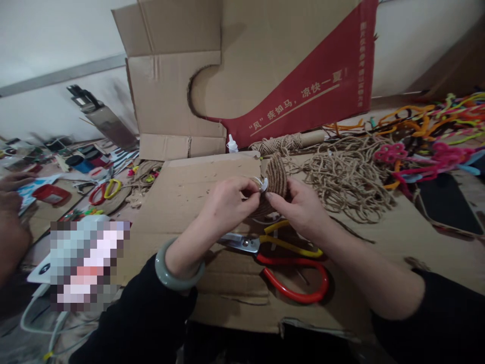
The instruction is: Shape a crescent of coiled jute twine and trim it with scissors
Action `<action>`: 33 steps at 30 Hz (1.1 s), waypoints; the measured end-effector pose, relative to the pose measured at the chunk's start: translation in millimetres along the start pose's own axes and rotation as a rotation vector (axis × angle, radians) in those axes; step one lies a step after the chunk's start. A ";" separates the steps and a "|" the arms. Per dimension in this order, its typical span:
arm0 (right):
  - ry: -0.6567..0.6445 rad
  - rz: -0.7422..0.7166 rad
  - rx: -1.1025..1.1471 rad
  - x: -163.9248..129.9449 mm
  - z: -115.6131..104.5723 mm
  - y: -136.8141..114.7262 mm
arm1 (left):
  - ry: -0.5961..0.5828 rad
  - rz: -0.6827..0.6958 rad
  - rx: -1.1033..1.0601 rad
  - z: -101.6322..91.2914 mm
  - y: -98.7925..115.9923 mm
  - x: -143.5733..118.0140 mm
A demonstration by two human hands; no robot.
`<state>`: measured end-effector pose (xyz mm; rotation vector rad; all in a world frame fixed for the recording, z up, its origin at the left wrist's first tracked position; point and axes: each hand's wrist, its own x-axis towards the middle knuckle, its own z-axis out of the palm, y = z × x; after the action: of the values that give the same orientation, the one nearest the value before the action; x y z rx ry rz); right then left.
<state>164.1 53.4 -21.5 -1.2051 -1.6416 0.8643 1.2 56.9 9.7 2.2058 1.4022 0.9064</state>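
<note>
In the middle of the head view, my right hand (pixel 305 205) grips a brown piece of coiled jute twine (pixel 278 174), thumb in front and fingers behind. My left hand (pixel 229 202) is closed in a pinch at that coil's left side. A small curved white piece (pixel 264 185) shows at the left fingertips; its kind is unclear, and the fingers partly cover it. Below both hands, large scissors (pixel 246 243) with one red and one yellow handle lie on a cardboard sheet (pixel 178 202). The forearms overlap parts of the sheet.
Loose jute twine (pixel 344 177) is heaped at right, near colourful pipe cleaners (pixel 420 121) and a dark phone (pixel 449 202). A small white bottle (pixel 232 145) stands before the upright cardboard (pixel 178 96). At left are smaller scissors (pixel 111 189) and another person's hand (pixel 11 202).
</note>
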 end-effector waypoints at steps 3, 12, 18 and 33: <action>0.001 -0.005 -0.012 0.2 -0.6 -0.4 | 0.020 0.027 0.033 2.2 -0.1 -1.8; -0.026 0.077 0.022 0.8 -0.5 -2.8 | 0.037 0.089 0.096 7.7 2.2 -4.6; -0.027 0.109 0.018 2.4 -3.1 -3.9 | 0.033 0.076 0.076 8.5 2.5 -3.1; -0.023 0.065 0.065 2.4 -2.2 -2.5 | 0.066 0.084 0.058 10.6 -0.7 -2.6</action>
<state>165.0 55.1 -17.9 -1.2131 -1.5878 0.9675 7.3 55.1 0.8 2.3125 1.3917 0.9876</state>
